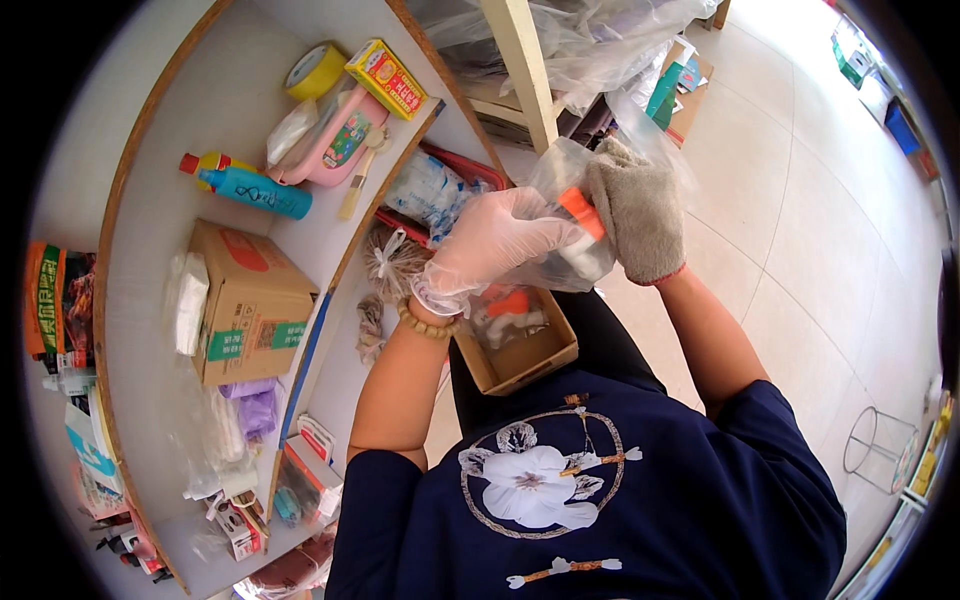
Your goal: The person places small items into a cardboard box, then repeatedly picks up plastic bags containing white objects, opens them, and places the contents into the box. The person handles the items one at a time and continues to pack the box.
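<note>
My left hand (490, 245) wears a thin see-through glove and a beaded bracelet at the wrist. Its thumb and fingers close on a small orange-and-white piece (581, 213), whose exact kind I cannot make out. Around that piece is a crumpled clear plastic bag (562, 168). On my right hand (638, 215) is a fluffy grey-brown mitt, pressed against the bag's right side; its fingertips are hidden. Below both hands, at my lap, an open cardboard box (520, 372) holds more orange-and-white pieces in clear plastic.
Shelves on the left carry a cardboard carton (245, 300), a blue bottle (262, 191), yellow tape (313, 72), a pink container (345, 140) and a brush (362, 180). A pale post (522, 70) stands just beyond my hands. Tiled floor (780, 200) extends right, with a wire stand (880, 450).
</note>
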`<action>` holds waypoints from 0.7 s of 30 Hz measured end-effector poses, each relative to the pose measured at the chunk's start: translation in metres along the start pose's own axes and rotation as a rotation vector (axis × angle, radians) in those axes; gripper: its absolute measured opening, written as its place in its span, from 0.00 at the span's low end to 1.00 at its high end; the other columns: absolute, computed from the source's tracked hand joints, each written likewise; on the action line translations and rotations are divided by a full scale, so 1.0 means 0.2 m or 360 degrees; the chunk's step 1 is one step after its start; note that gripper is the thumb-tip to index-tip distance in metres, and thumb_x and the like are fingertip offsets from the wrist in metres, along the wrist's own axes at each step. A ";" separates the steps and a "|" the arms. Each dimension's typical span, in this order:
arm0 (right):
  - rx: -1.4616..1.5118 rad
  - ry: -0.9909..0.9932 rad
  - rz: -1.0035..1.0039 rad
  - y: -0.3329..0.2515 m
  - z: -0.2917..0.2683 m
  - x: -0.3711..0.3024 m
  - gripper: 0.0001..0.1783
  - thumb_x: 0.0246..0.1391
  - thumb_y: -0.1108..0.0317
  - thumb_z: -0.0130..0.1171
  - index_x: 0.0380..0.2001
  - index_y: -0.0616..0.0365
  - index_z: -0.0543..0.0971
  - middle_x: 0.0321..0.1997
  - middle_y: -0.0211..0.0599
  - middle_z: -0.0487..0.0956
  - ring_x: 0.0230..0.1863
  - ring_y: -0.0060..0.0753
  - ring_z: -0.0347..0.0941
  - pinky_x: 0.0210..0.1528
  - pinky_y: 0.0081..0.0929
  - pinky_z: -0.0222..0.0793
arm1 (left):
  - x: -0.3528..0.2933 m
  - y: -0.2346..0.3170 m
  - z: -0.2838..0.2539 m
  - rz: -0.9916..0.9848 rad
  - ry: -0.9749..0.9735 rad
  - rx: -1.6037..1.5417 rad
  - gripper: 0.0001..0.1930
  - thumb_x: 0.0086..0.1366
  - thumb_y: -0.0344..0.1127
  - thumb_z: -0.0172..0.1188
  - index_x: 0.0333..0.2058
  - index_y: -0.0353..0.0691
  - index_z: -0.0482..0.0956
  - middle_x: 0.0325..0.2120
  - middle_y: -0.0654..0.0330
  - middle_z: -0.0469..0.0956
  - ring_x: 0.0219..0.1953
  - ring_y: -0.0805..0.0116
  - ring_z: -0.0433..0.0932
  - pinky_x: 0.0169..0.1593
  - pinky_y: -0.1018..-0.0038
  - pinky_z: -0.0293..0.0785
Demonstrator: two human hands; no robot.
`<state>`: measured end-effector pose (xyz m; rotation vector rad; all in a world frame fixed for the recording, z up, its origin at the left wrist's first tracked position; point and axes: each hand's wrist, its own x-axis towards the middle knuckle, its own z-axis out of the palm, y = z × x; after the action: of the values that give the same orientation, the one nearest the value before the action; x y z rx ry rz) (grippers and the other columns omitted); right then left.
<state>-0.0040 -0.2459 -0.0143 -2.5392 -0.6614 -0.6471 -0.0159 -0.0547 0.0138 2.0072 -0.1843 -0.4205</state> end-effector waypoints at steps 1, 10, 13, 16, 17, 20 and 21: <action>0.0008 0.0014 0.0026 0.01 0.01 -0.01 0.09 0.44 0.63 0.56 0.26 0.56 0.72 0.31 0.44 0.71 0.34 0.49 0.70 0.35 0.40 0.66 | 0.00 0.01 0.00 -0.0044 0.0001 -0.0046 0.19 0.50 0.47 0.68 0.27 0.34 0.78 0.20 0.62 0.77 0.25 0.77 0.73 0.31 0.78 0.70; 0.0487 0.0096 0.0496 0.33 0.10 -0.07 0.24 0.49 0.62 0.57 0.50 0.56 0.74 0.44 0.41 0.76 0.45 0.47 0.72 0.46 0.38 0.69 | -0.05 0.07 0.03 0.0034 0.0160 0.0567 0.20 0.50 0.51 0.62 0.29 0.37 0.79 0.21 0.51 0.78 0.26 0.58 0.78 0.34 0.67 0.72; 0.0825 -0.0428 0.0510 0.23 -0.04 0.05 0.15 0.49 0.68 0.56 0.42 0.56 0.74 0.44 0.39 0.77 0.44 0.39 0.74 0.40 0.33 0.71 | -0.07 0.10 0.04 0.0073 0.0157 0.0892 0.23 0.49 0.54 0.61 0.30 0.37 0.79 0.23 0.47 0.78 0.29 0.52 0.79 0.36 0.65 0.73; -0.0227 -0.0449 -0.0212 0.08 -0.12 0.14 0.12 0.46 0.72 0.54 0.37 0.54 0.75 0.43 0.35 0.76 0.44 0.35 0.75 0.37 0.30 0.73 | -0.05 0.12 0.07 0.0096 0.0175 0.1085 0.25 0.48 0.56 0.64 0.30 0.35 0.80 0.23 0.47 0.78 0.30 0.52 0.79 0.36 0.64 0.73; -0.0172 -0.0359 -0.0356 0.06 -0.12 0.12 0.14 0.44 0.70 0.55 0.39 0.52 0.75 0.44 0.33 0.76 0.45 0.34 0.75 0.39 0.31 0.72 | -0.03 0.13 0.07 0.0088 0.0158 0.1127 0.25 0.48 0.56 0.64 0.31 0.36 0.80 0.24 0.47 0.78 0.30 0.51 0.79 0.36 0.64 0.73; -0.0048 -0.0139 -0.0707 0.06 -0.08 0.08 0.23 0.37 0.65 0.60 0.43 0.49 0.75 0.42 0.31 0.75 0.45 0.36 0.74 0.42 0.33 0.72 | 0.00 0.12 0.06 0.0060 0.0057 0.1166 0.25 0.47 0.57 0.64 0.33 0.38 0.81 0.25 0.45 0.79 0.32 0.50 0.79 0.37 0.64 0.73; 0.0009 -0.0111 -0.0709 0.06 -0.08 0.06 0.28 0.33 0.63 0.62 0.45 0.48 0.75 0.41 0.31 0.75 0.45 0.36 0.74 0.44 0.33 0.71 | 0.00 0.11 0.06 0.0051 0.0015 0.1164 0.25 0.47 0.57 0.64 0.34 0.39 0.81 0.26 0.45 0.79 0.32 0.50 0.79 0.38 0.64 0.73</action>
<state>0.0072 -0.2593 0.0008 -2.4309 -1.2710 -0.6973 -0.0194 -0.0748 0.0291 2.7160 -0.4083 -0.3493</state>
